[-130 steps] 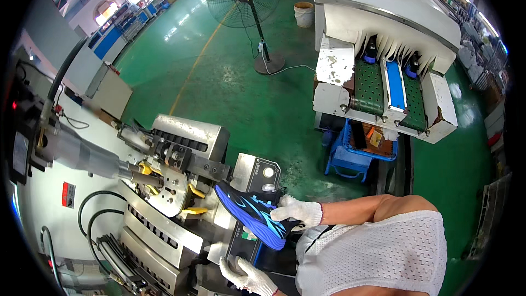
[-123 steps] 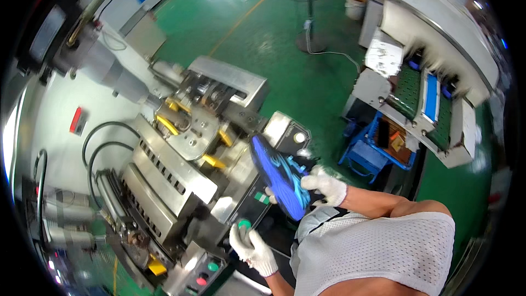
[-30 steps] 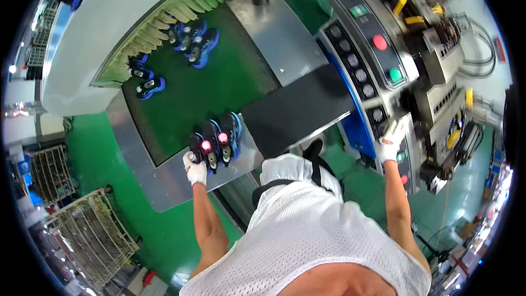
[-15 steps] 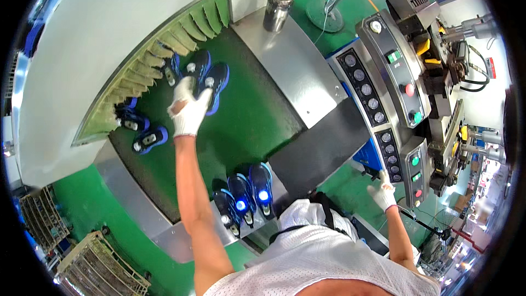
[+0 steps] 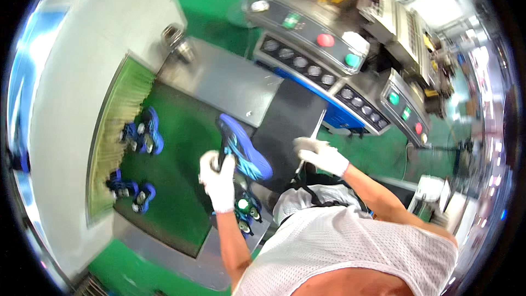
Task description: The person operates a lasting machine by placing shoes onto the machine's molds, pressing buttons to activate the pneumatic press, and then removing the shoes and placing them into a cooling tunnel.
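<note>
My left hand (image 5: 218, 180), in a white glove, is closed on a dark shoe (image 5: 244, 148). The shoe is tilted, its blue sole turned partly up and its toe pointing down to the right. It hangs over the near right edge of the green conveyor belt (image 5: 181, 170). My right hand (image 5: 323, 156), also gloved and somewhat blurred, is beside the right edge of a black panel (image 5: 279, 120). Its fingers stretch left with the thumb apart, and I see nothing in it. Below the held shoe, several dark shoes (image 5: 249, 208) stand on the metal ledge, partly hidden by my left hand.
More blue-soled shoes (image 5: 150, 131) lie on the belt by a green strip curtain (image 5: 118, 137), with another shoe (image 5: 143, 197) nearer me. A metal flask (image 5: 178, 44) stands on the steel end plate (image 5: 230, 77). Machines with button panels (image 5: 307, 35) and gauges (image 5: 298, 61) are at the right.
My left hand has taken a shoe off the belt and brought it toward me. My right hand has come from the machine panel toward the black panel. The view has turned right.
</note>
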A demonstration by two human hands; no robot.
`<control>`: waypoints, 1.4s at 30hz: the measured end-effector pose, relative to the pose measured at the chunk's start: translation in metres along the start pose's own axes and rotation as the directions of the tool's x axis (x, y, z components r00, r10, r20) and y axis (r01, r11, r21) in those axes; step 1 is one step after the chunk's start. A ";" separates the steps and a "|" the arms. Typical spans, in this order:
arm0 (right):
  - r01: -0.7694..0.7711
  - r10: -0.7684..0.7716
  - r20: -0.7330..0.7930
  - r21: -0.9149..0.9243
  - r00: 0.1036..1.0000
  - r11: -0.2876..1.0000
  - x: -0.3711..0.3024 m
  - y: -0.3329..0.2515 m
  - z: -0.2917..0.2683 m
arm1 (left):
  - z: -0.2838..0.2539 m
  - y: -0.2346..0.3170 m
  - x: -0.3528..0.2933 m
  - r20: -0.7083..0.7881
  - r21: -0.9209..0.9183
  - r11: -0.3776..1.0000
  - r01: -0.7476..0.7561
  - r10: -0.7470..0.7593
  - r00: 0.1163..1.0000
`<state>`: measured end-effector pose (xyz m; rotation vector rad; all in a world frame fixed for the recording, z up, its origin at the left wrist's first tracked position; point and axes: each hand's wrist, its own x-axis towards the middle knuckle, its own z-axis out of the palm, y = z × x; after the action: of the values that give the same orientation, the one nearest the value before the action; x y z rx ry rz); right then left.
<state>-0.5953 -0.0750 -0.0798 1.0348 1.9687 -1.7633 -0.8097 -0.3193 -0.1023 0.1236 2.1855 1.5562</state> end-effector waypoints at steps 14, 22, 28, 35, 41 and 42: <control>0.115 -0.136 -0.046 0.816 0.990 0.566 -0.072 0.026 -0.140 | 0.189 0.141 -0.044 0.293 -0.429 0.854 -0.293 0.439 0.849; 0.390 -0.555 -0.277 0.916 0.784 0.094 -0.123 0.002 -0.302 | 0.322 0.141 -0.054 0.321 -0.184 0.965 -0.186 0.238 0.917; 0.460 -0.536 -0.380 0.888 0.753 0.017 -0.121 -0.002 -0.330 | 0.358 0.150 -0.054 0.402 -0.053 0.984 -0.171 0.178 0.898; 0.822 -0.206 -0.883 0.277 0.422 0.498 -0.101 0.098 -0.309 | 0.371 0.155 -0.056 0.523 0.105 0.946 -0.308 0.211 0.826; 0.061 -0.906 -0.421 -0.904 0.039 0.423 -0.112 0.147 -0.321 | 0.359 0.124 -0.069 0.555 0.101 0.919 -0.380 0.265 0.789; 0.060 -0.908 -0.416 -0.906 0.049 0.418 -0.114 0.142 -0.322 | 0.361 0.118 -0.071 0.548 0.067 0.919 -0.388 0.292 0.784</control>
<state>-0.3435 0.1940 -0.0454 1.0805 3.8168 0.0881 -0.6205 0.0161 -0.0663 0.9448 1.9024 1.2841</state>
